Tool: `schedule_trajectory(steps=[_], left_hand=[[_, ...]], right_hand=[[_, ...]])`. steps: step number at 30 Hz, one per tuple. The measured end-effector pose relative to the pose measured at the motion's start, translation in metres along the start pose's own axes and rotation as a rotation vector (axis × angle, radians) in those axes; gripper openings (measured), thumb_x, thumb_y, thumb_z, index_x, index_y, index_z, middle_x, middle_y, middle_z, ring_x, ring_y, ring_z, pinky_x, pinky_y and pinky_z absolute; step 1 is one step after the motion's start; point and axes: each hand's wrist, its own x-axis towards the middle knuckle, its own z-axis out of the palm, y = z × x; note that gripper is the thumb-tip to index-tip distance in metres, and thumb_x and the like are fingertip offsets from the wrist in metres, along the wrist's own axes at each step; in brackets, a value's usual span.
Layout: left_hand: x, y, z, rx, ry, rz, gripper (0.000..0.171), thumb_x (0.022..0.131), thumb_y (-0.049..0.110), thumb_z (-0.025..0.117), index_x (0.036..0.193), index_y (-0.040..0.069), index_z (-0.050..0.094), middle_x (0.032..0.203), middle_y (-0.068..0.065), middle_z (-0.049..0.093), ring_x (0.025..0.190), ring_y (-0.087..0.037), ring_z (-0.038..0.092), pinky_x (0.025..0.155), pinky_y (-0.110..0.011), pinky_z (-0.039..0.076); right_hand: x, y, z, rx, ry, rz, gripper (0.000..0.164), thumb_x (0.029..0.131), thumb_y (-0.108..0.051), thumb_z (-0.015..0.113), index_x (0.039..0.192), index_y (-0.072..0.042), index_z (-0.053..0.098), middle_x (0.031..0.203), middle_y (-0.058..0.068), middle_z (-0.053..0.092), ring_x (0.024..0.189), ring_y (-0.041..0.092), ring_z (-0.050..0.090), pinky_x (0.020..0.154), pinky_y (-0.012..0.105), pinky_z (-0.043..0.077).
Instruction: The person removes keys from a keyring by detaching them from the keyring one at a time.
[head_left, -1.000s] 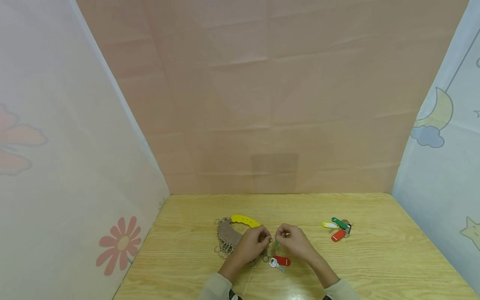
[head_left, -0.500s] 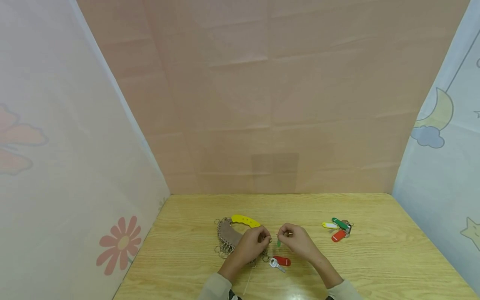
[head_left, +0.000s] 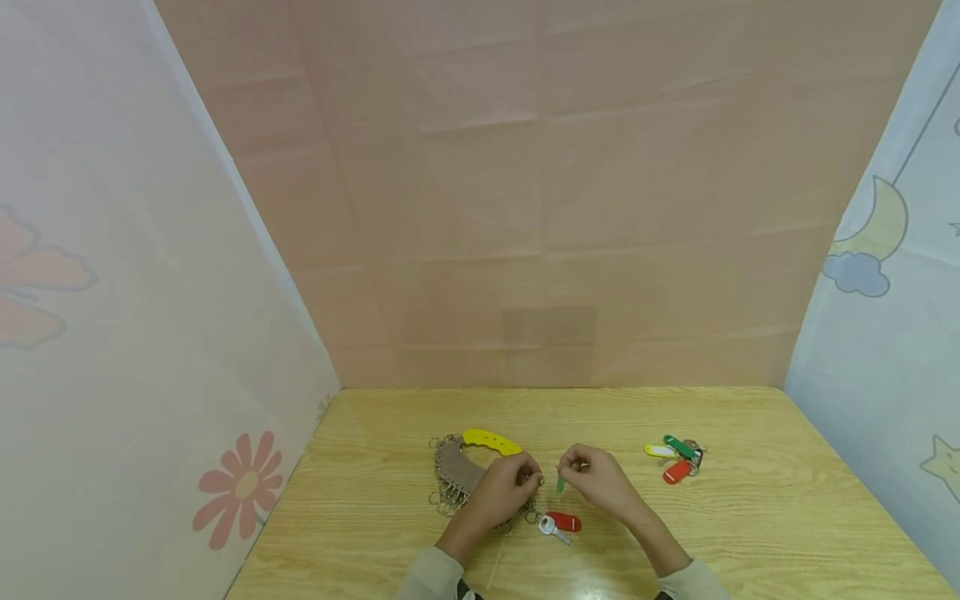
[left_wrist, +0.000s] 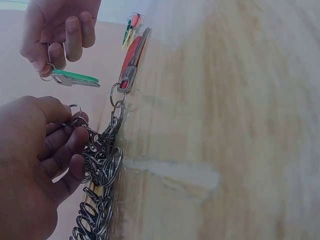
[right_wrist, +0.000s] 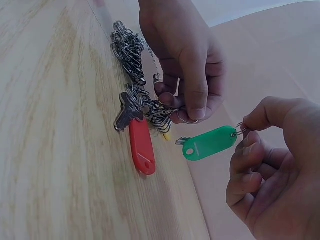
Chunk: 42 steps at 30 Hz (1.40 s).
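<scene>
A grey crescent plate [head_left: 454,465] with a yellow handle [head_left: 491,440] lies on the table, many metal rings along its curved edge. My left hand [head_left: 504,493] is over its right end and pinches one small metal ring [left_wrist: 76,111] between thumb and fingertips. Facing it across a small gap, my right hand [head_left: 600,485] pinches a key ring [right_wrist: 241,129] from which hang a green key tag [right_wrist: 210,143] and a key [left_wrist: 62,77], mostly behind the tag in the right wrist view. Below the hands lie a red key tag [right_wrist: 141,145] and a silver key [head_left: 551,527], joined to the plate's rings.
A bunch of keys with yellow, green and red tags [head_left: 677,472] lies farther right on the wooden table [head_left: 787,517]. A thin pale strip [head_left: 497,562] lies near the front, by the left forearm. Cloth walls [head_left: 555,250] stand behind and at both sides.
My right hand has drawn slightly to the right, away from the left, carrying the key ring with the green tag. My left hand has stayed in place.
</scene>
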Motion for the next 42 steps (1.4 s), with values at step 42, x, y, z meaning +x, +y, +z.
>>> schedule_trajectory(steps=[42], left_hand=[[-0.001,0.005,-0.002,0.002,-0.002,0.001,0.008,0.107,0.020,0.066,0.101,0.018,0.071,0.087,0.013,0.069,0.073,0.006,0.055,0.068,-0.017,0.051]], right_hand=[[0.002,-0.008,-0.022,-0.054,0.062,-0.013,0.018,0.105,-0.018,0.067,0.109,-0.001,0.071,0.104,0.011,0.073,0.062,0.010,0.052,0.053,0.026,0.046]])
